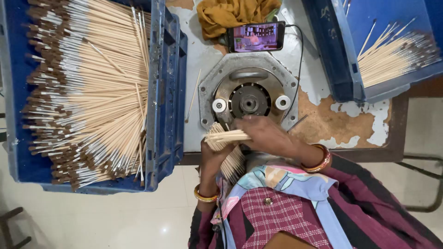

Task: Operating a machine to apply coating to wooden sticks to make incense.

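Hands busy: left hand (213, 154) grips a stick bundle (226, 150), right hand (263, 133) pinches one stick. Best fed straight toward the machine hub (249, 103).

Crates (168, 92) at 9 and 1 o'clock: blue. Brush handles (106, 92): pale wood, silver ferrules, brown tips. Cloth (230, 14) at 12: mustard. Machine plate (249, 99): grey. Garment (281, 214) at 6: maroon check. Bangles (318, 161): red-gold.

A machine (249, 99) sits on the table (332, 124) before me. A crate (166, 92) of brushes (87, 92) lies left, another crate (341, 55) far right, a phone (255, 37) behind.
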